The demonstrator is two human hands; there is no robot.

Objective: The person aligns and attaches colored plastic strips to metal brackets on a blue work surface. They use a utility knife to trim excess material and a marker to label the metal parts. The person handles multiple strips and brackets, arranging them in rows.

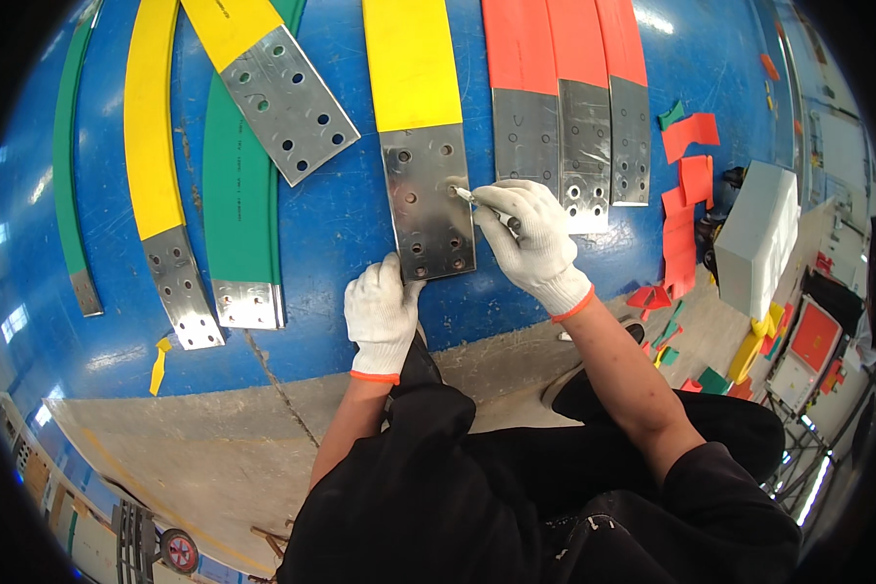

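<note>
A flat busbar in a yellow sleeve (414,68) lies across the blue surface, with its bare, drilled metal end (428,219) toward me. Gloved in white, my left hand (381,310) is closed at the near left corner of that end, the fingertips against its edge. In my right hand (533,232), also gloved, a slim pen-like tool (465,195) is pinched between thumb and fingers. Its pale tip meets the metal by a hole near the right edge. Most of the tool is hidden by the fingers, so its exact kind is unclear.
Red-sleeved busbars (521,49) lie to the right, green (229,204) and other yellow ones (151,127) to the left. Red sleeve scraps (679,234) are strewn at the right, near a white box (757,238). A yellow scrap (160,368) rests by the near edge.
</note>
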